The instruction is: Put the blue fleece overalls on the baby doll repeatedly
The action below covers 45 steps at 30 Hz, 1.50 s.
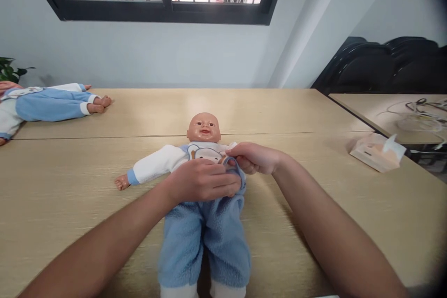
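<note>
A baby doll [204, 126] lies on its back in the middle of the wooden table [314, 116], head away from me. It wears a white top and fluffy blue overalls [206, 237]. My left hand [202, 180] rests closed on the doll's chest, gripping the blue fabric at the bib. My right hand [253, 157] pinches the blue shoulder strap of the overalls near the doll's left shoulder. The doll's right arm [146, 170] stretches out to the left; its other arm is hidden behind my hands.
A second doll [52, 104] in blue and white lies at the table's far left. A tissue box [379, 152] sits at the right edge. Another table with cables [419, 111], black chairs [384, 67], a plant [9, 71] and a window stand beyond.
</note>
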Each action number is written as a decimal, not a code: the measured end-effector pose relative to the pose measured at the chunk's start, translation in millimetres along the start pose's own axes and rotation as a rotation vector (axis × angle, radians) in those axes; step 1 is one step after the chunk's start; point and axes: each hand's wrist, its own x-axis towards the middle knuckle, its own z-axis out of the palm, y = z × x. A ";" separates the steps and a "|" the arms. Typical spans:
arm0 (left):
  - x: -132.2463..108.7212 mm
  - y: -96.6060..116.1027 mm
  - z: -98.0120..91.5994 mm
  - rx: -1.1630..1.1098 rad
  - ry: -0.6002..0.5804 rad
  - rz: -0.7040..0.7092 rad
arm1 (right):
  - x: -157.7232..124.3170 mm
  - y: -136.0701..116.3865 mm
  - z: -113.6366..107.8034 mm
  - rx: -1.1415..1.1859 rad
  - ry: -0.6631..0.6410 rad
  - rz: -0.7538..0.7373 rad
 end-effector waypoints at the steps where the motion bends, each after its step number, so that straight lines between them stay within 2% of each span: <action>1: 0.6 0.0 -0.2 0.002 0.000 -0.003 | 1.0 1.1 -1.0 0.016 -0.014 0.017; 4: 1.6 0.3 -0.7 -0.004 -0.004 -0.003 | 0.4 2.7 -2.3 -0.002 -0.031 0.065; 6: 1.5 0.6 -0.6 -0.010 -0.013 -0.008 | -3.1 1.8 -2.5 -0.087 -0.030 0.046; 9: 0.1 1.0 0.5 -0.026 -0.021 -0.014 | -12.1 -4.2 1.0 -0.328 -0.031 -0.048; 11: -0.8 1.3 1.5 -0.031 -0.029 -0.019 | -18.1 -10.0 8.3 -0.563 0.039 -0.138; 12: -1.1 1.4 2.0 -0.028 -0.031 -0.022 | -20.4 -12.5 13.6 -0.689 0.115 -0.179; 14: -0.9 1.5 2.2 -0.011 -0.034 -0.029 | -22.5 -14.9 26.1 -0.932 0.347 -0.221; 17: 1.1 1.0 -0.2 0.018 -0.011 -0.029 | -21.7 -12.6 45.1 -1.193 0.706 -0.188; 20: 3.5 -0.3 -5.7 0.028 0.021 -0.057 | -22.2 -11.2 57.5 -1.279 0.930 -0.156; 22: 4.3 -1.3 -9.3 0.027 0.045 -0.090 | -25.0 -14.1 59.3 -1.207 0.988 -0.166; 23: 4.3 -1.6 -10.6 0.026 0.058 -0.101 | -26.8 -16.5 57.7 -1.120 0.950 -0.187; 24: 4.2 -1.9 -11.5 0.027 0.067 -0.109 | -28.6 -18.9 54.6 -0.997 0.856 -0.216; 28: 2.4 -2.7 -10.2 0.023 0.097 -0.125 | -32.6 -24.5 30.9 -0.315 0.309 -0.252; 31: 0.0 -2.8 -6.4 0.031 0.100 -0.144 | -33.1 -21.2 11.2 -0.048 0.133 -0.198; 37: -4.3 -3.1 -0.7 0.076 0.067 -0.245 | -39.3 -7.6 -18.0 -0.140 -0.030 -0.138; 45: -6.9 -5.2 4.8 0.010 0.086 -0.318 | -32.0 16.3 -54.3 -0.199 -0.136 -0.117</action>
